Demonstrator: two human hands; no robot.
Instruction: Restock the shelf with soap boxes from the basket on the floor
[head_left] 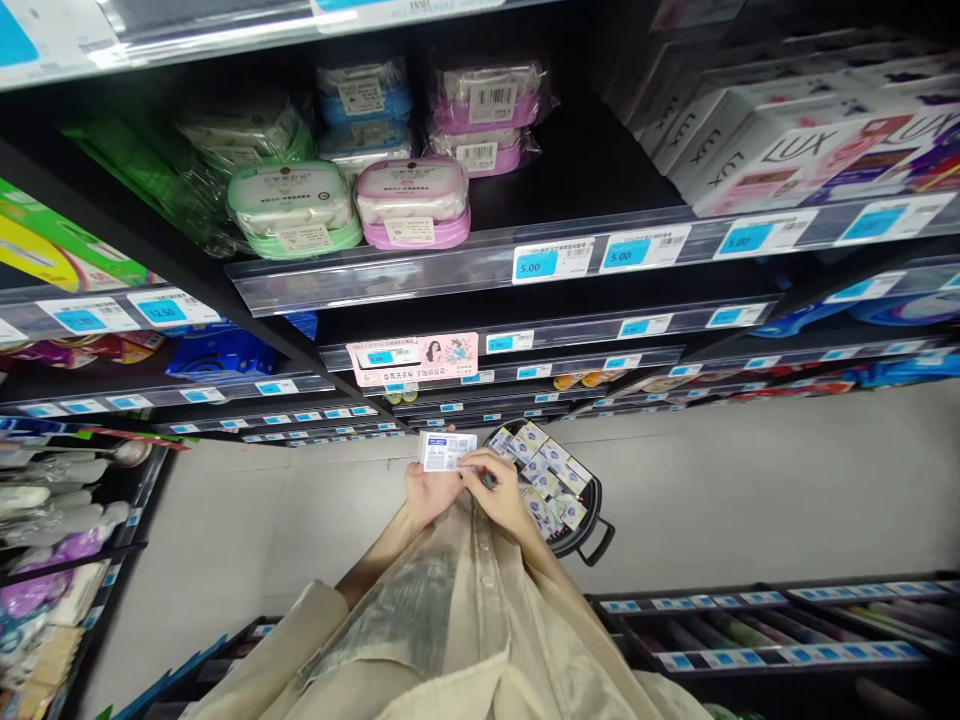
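Observation:
A small white and blue box (pixel 447 450) is held low in front of me, above the shop floor. My left hand (pixel 429 492) grips it from below, fingers curled round its underside. My right hand (pixel 496 488) pinches its right end with thumb and fingertips. Just right of my hands stands a black shopping basket (pixel 592 505) filled with several similar small white and blue boxes (pixel 546 475), its handle folded down toward me.
Black shelves rise ahead with green, pink and blue soap cases (pixel 352 200) and white Lux boxes (pixel 787 140) behind blue price tags (pixel 626 250). More shelving stands at the left (pixel 67 520) and lower right (pixel 765 630). Grey floor (pixel 750 490) lies between.

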